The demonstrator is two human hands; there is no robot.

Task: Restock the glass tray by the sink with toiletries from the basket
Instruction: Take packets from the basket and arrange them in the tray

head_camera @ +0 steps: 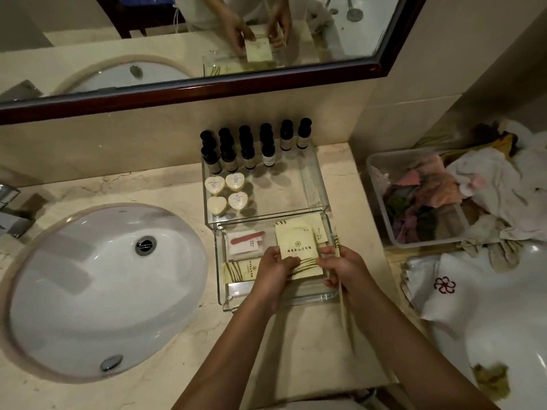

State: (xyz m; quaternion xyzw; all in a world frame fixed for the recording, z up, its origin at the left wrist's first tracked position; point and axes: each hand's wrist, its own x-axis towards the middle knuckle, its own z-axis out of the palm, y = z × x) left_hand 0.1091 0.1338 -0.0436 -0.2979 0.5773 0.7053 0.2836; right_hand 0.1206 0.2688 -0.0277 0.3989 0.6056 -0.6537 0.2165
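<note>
Two clear glass trays sit right of the sink. The near tray (313, 297) holds a nail-file packet (245, 242), a long cream sachet (239, 269) and cream packets. My left hand (275, 266) and my right hand (340, 266) both pinch a square cream packet (297, 242) with dark printing over this tray. A thin wooden stick (343, 303) also runs through my right hand. The far tray (307, 184) carries several dark-capped small bottles (248, 149) and several heart-shaped soaps (228, 190).
A white oval sink (97, 291) lies at the left, its tap (9, 208) at the edge. A plastic bin (381, 208) with pink and green packets stands at the right, beside crumpled white towels (497, 184). A framed mirror (207, 90) hangs behind.
</note>
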